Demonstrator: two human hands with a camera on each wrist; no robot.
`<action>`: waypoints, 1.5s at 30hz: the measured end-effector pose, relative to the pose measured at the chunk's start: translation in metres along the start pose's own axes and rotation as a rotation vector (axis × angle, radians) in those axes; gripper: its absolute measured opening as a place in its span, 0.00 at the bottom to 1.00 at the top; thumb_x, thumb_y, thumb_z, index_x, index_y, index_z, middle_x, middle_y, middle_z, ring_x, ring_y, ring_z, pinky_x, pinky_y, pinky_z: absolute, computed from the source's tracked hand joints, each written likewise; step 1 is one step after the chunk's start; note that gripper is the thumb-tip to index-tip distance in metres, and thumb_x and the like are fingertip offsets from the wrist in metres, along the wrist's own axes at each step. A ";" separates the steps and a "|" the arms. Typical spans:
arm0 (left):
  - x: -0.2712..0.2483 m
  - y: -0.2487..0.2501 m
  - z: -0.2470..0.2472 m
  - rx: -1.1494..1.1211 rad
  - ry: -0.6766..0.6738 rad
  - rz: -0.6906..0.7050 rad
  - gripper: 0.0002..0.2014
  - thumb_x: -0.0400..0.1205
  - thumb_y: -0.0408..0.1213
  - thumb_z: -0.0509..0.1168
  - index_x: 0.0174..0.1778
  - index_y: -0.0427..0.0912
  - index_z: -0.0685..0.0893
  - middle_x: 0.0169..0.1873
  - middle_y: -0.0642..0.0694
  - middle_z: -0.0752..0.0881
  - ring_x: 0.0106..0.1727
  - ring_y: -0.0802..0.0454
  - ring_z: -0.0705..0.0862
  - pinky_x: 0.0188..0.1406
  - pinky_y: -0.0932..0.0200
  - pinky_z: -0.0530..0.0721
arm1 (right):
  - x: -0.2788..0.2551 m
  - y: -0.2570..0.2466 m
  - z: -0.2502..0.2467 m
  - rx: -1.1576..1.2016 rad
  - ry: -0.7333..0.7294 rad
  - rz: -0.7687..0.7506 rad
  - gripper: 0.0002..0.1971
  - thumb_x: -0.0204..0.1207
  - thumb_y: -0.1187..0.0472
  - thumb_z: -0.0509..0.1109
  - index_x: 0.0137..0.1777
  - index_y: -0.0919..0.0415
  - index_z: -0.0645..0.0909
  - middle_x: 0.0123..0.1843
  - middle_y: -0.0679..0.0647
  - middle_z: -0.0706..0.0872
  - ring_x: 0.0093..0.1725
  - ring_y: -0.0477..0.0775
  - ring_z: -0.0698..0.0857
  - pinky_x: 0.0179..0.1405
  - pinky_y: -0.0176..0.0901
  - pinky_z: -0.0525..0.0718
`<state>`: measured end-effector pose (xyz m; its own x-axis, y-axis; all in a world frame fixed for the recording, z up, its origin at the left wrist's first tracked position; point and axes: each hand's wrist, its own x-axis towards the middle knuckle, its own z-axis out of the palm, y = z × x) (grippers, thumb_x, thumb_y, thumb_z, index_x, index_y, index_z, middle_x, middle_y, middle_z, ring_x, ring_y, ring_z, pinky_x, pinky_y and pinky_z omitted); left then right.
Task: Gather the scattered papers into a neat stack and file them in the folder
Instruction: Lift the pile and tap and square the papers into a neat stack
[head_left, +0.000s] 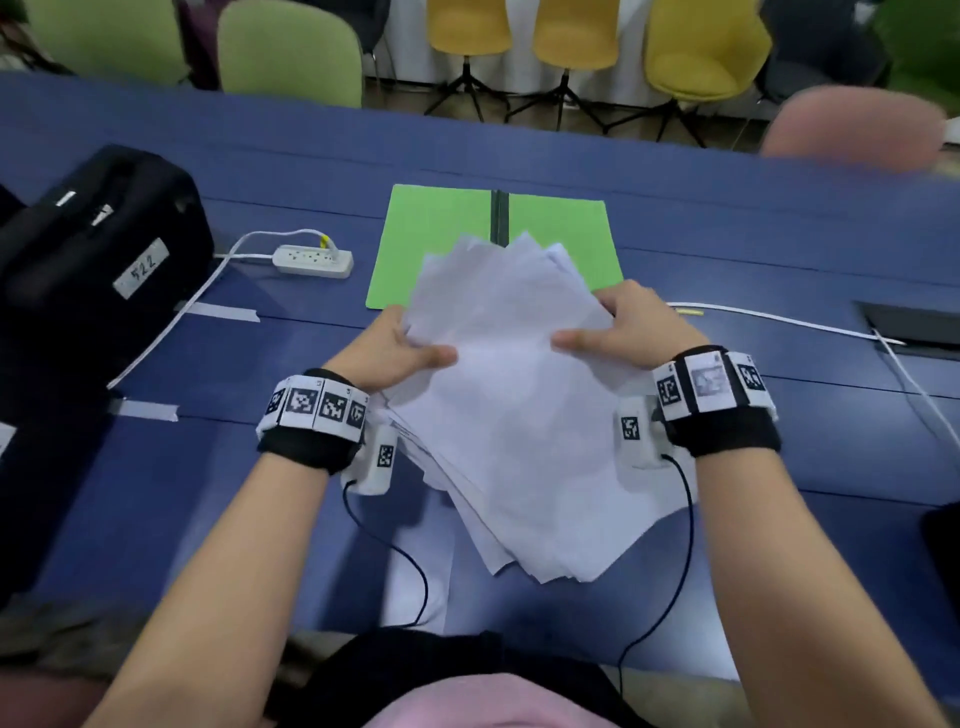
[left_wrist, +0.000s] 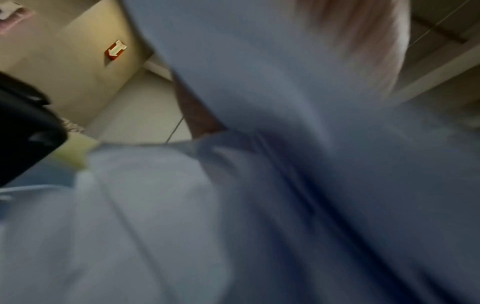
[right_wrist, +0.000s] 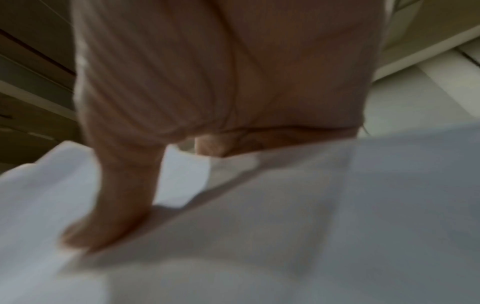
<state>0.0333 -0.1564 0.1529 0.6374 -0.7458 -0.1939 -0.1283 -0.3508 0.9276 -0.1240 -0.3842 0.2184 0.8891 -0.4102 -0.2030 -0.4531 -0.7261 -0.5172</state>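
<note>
Currently: papers (head_left: 514, 395), a fanned, uneven bundle raised off the counter (head_left: 779, 218), likely so the edges can be squared. Left hand (head_left: 395, 353) clamps the nine-o'clock edge, right hand (head_left: 623, 325) the three-o'clock edge, thumbs on top. Folder (head_left: 441, 244) lies open at twelve o'clock, partly hidden behind them.

evenly and softly lit from overhead in the head view, with faint shadows under the papers (head_left: 514, 415) on the table (head_left: 727, 234), and bowed lines toward the edges. dim, heavily smeared by motion blur and out of focus in both wrist views.
</note>
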 end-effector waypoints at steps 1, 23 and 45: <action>-0.002 -0.012 -0.001 -0.026 0.025 -0.042 0.24 0.64 0.44 0.80 0.55 0.40 0.85 0.41 0.56 0.91 0.42 0.62 0.87 0.44 0.65 0.85 | 0.000 0.011 0.004 0.005 -0.073 0.061 0.16 0.63 0.42 0.78 0.40 0.54 0.86 0.38 0.51 0.90 0.42 0.56 0.89 0.42 0.45 0.83; -0.028 -0.212 0.034 -0.215 0.221 -0.862 0.47 0.54 0.51 0.85 0.66 0.35 0.75 0.62 0.42 0.84 0.61 0.39 0.84 0.64 0.45 0.81 | -0.025 0.148 0.189 0.741 -0.087 0.745 0.19 0.73 0.65 0.75 0.62 0.62 0.74 0.53 0.58 0.79 0.50 0.58 0.79 0.36 0.44 0.82; -0.065 -0.199 0.023 -0.188 0.109 -0.895 0.35 0.78 0.43 0.71 0.77 0.32 0.67 0.76 0.38 0.71 0.76 0.36 0.71 0.75 0.45 0.70 | -0.036 0.161 0.198 0.491 -0.251 0.745 0.13 0.83 0.61 0.55 0.49 0.69 0.77 0.54 0.62 0.81 0.51 0.56 0.77 0.56 0.44 0.74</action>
<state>-0.0005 -0.0512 -0.0265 0.5082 -0.1800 -0.8422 0.5670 -0.6662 0.4845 -0.2161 -0.3765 -0.0223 0.3934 -0.5037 -0.7691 -0.8860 0.0156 -0.4634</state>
